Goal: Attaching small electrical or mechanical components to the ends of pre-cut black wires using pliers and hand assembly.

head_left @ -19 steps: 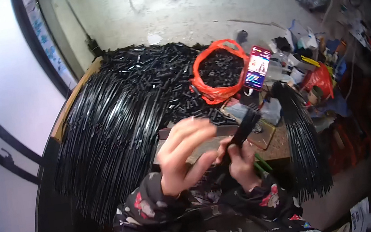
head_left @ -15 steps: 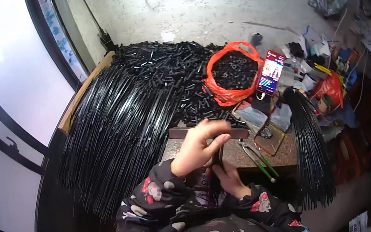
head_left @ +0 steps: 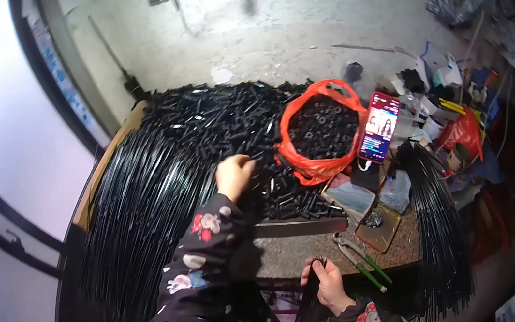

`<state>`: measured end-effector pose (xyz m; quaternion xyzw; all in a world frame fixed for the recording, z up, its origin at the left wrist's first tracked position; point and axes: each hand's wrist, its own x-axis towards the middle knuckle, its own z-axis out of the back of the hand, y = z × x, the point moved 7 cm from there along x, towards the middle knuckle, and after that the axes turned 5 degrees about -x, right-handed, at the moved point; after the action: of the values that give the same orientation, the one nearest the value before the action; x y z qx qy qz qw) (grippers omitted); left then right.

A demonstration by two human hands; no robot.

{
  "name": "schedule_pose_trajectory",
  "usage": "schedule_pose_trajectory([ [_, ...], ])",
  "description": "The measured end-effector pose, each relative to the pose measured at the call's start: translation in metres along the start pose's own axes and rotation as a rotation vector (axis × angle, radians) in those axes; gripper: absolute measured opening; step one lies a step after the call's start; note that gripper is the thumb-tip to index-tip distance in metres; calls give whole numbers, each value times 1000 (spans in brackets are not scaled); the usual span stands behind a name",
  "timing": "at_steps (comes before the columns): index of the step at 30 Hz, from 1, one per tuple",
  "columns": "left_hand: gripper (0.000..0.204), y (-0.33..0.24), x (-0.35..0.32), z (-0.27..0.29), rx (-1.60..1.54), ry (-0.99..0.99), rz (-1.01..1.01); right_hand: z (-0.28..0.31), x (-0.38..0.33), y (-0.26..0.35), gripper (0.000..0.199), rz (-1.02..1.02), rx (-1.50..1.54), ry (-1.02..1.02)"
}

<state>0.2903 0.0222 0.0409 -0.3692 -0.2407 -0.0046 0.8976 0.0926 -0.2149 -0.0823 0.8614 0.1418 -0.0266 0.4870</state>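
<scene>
My left hand (head_left: 235,176) is over the pile of short black tubes (head_left: 225,116), close to where the pile meets the long black cables. Its fingers curl inward, and whatever they pinch, if anything, is hidden. Lower down, in front of the table edge, my right hand (head_left: 329,286) is closed around a bundle of thin black cables (head_left: 306,309). The bundle's upper ends show by the thumb, and its lower part hangs toward my lap. A thick spread of long black cables (head_left: 141,223) lies to the left of the tubes.
A red plastic bag (head_left: 302,171) full of small black rings stands right of the tubes, beside a lit phone (head_left: 379,127). Green-handled pliers (head_left: 360,262) lie on the speckled tabletop (head_left: 284,259). Another cable bundle (head_left: 437,228) hangs over the right edge, near clutter.
My left hand has moved from above my right hand up and forward to the tube pile. My right hand keeps the cable bundle and appears lower. The whole view has shifted.
</scene>
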Motion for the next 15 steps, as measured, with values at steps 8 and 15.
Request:
schedule_pose_trajectory([
  [8, 12, 27, 74, -76, 738, 54, -153, 11, 0, 3, 21, -31, 28, -35],
  [15, 25, 16, 74, -31, 679, 105, -101, 4, 0, 0, 19, -21, -14, -34],
])
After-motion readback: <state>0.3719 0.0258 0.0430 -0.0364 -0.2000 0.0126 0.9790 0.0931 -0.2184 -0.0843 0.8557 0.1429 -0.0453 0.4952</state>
